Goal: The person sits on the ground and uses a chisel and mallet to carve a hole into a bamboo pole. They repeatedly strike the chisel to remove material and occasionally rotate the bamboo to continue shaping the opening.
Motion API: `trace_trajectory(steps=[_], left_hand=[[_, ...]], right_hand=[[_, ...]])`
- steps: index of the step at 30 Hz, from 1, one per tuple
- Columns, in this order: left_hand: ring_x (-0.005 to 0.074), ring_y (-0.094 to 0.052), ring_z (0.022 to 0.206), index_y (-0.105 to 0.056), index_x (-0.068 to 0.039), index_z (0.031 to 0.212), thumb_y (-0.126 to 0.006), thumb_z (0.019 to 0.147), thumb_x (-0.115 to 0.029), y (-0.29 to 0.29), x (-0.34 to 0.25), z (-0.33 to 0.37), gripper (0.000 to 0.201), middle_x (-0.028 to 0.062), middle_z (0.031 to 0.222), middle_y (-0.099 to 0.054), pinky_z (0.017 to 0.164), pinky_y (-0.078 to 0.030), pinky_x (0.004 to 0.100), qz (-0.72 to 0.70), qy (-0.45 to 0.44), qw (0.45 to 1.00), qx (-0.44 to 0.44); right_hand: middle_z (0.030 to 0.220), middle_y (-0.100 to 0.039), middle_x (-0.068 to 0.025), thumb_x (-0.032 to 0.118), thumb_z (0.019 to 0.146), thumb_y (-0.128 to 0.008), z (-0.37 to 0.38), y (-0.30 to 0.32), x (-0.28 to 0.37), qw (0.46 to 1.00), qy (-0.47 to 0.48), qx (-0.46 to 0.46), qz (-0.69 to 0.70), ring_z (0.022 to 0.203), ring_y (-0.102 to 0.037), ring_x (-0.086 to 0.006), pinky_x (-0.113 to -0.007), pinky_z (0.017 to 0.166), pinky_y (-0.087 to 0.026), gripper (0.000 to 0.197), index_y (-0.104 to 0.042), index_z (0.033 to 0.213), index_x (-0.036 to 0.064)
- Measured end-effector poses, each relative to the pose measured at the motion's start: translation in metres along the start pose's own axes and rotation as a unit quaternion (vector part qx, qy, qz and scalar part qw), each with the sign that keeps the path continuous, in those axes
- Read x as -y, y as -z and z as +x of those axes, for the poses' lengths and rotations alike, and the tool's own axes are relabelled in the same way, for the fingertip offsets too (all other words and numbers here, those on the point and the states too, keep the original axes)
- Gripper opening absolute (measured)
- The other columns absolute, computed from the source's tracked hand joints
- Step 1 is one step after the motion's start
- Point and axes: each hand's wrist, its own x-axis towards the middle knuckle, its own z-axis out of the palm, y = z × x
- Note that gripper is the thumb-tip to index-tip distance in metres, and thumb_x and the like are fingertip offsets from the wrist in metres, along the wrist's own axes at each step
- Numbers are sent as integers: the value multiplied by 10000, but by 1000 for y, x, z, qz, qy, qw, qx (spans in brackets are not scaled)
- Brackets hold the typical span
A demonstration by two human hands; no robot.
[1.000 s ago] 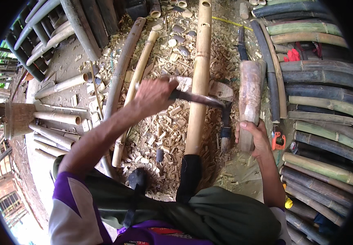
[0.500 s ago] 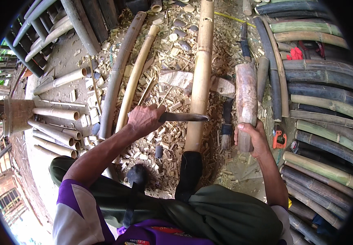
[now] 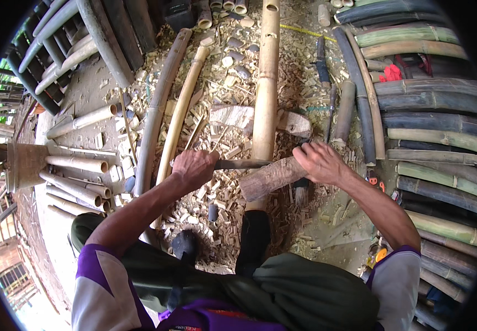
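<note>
My left hand [image 3: 195,167] is closed round the handle of a knife [image 3: 241,164], whose long dark blade points right across a pale bamboo pole [image 3: 266,105]. A thick, rough wooden club [image 3: 269,181] is gripped at its upper right end in my right hand [image 3: 321,163]. Its other end slants down to the left over the pole, hiding the blade's tip. Whether club and blade touch, I cannot tell. The pole runs away from me, propped on a pale wooden block [image 3: 233,117]. My dark-covered foot [image 3: 254,234] is at its near end.
Wood chips [image 3: 222,201] cover the ground around the pole. Two bamboo lengths, one grey [image 3: 164,105] and one tan [image 3: 186,102], lie to the left. Stacked bamboo [image 3: 437,103] lines the right side. A brush [image 3: 301,194] lies under the club, and an orange-handled tool [image 3: 375,179] sits farther right.
My right hand has swung the wooden club leftward from beside the pole to over it, tilting it from upright to slanted. The left hand and knife have shifted only slightly.
</note>
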Motion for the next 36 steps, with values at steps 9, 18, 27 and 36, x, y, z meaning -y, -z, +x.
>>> trace_trajectory(steps=[9,18,27,36], left_hand=[[304,-700,669,-598,-92,970,-494,981,-166,-6,2,-1,128,127,757,-685,567,-537,469,-8,7,1000,-13],[327,-699,662,-582,-93,977,-517,975,-197,-16,6,1,122,154,767,-684,557,-527,485,-10,-11,999,-52],[370,-698,698,-559,-97,1026,-525,949,-151,-16,6,1,101,187,878,-689,567,-526,509,-15,-5,999,-47],[360,-710,755,-550,-82,1022,-515,959,-161,-17,8,-2,107,183,885,-685,599,-543,498,4,7,999,-35]], right_hand=[[878,-618,-105,117,731,-741,11,4,9,997,-69,9,16,689,-655,-278,-372,597,-555,346,-509,978,47],[686,-548,-48,164,820,-658,5,-6,2,997,-27,-69,-31,559,-581,-183,-314,457,-486,223,-572,973,26],[758,-580,-144,71,713,-710,6,-4,15,991,-113,64,25,668,-632,-224,-374,517,-553,247,-526,867,14],[934,-632,-218,159,726,-787,10,6,16,977,-143,161,11,861,-668,-317,-470,768,-583,607,-443,1195,-15]])
